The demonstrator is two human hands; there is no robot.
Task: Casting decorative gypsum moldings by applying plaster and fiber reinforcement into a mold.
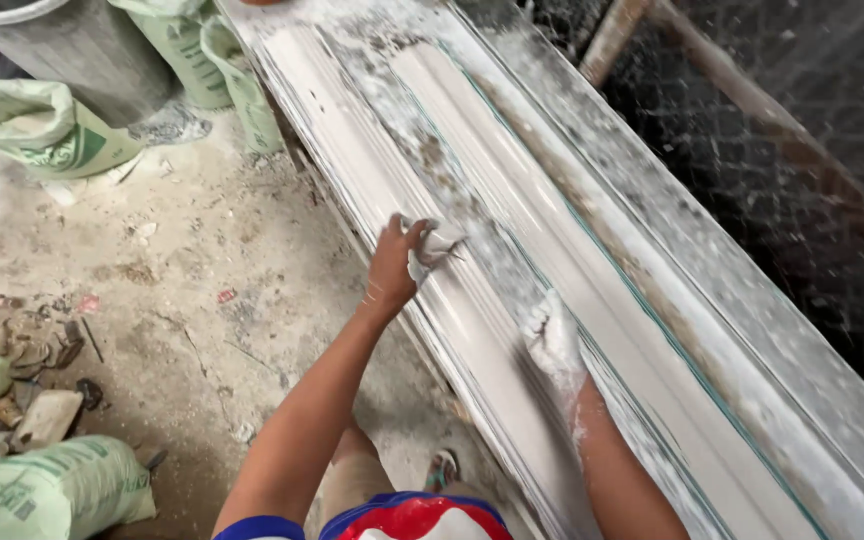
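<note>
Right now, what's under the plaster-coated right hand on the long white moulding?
The plaster-coated right hand lies flat on the long white moulding, pale wet plaster around it. Whatever is beneath the palm is hidden.

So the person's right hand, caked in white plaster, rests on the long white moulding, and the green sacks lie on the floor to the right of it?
Not quite: the head view shows the green sacks on the dusty floor to the left of the long white moulding, not the right. The plaster-caked right hand does rest on it.
</note>
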